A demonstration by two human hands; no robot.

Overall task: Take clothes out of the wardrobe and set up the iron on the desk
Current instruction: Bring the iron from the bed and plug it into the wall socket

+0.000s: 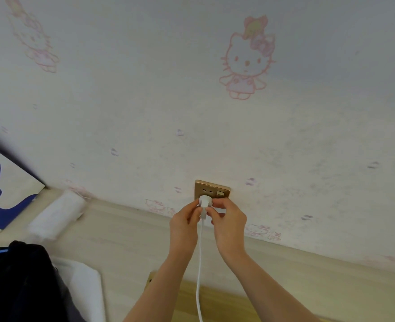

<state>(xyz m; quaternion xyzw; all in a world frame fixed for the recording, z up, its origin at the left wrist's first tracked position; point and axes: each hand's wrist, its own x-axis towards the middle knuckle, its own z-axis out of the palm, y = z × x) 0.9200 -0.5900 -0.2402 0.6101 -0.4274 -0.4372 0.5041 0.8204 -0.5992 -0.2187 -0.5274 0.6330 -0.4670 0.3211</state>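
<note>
The round white plastic plug (205,202) sits at the gold metal wall socket (212,191), just above the pale wooden surface (126,240). To seat it well, keep the pins square to the slots and push straight in. Both hands reach forward: the left hand (184,223) and the right hand (229,220) pinch the plug from either side, while its white cord (199,263) hangs between the forearms.

Plug (205,203) at socket (212,190) above desk's (126,238) back edge; roll (57,214) left, clothes (17,282) near left corner.
</note>
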